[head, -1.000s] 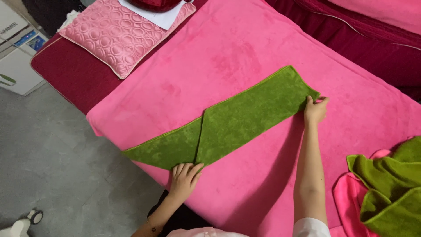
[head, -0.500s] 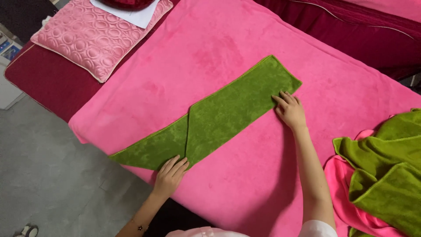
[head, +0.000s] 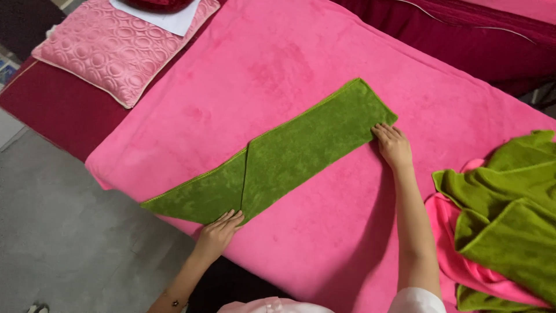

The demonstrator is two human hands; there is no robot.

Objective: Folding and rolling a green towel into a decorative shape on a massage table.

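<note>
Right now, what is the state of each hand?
Left hand: open, flat on the green towel.
Right hand: open, pressing the towel's far end.

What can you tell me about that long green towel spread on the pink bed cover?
The green towel looks like soft, fluffy microfibre with a thin stitched edge. It lies flat as a long narrow band, running diagonally across the pink blanket. One layer is folded over, its edge making a line near the middle and a point at the near edge. The left hand presses that point; the right hand rests fingers on the far end's corner.
</note>
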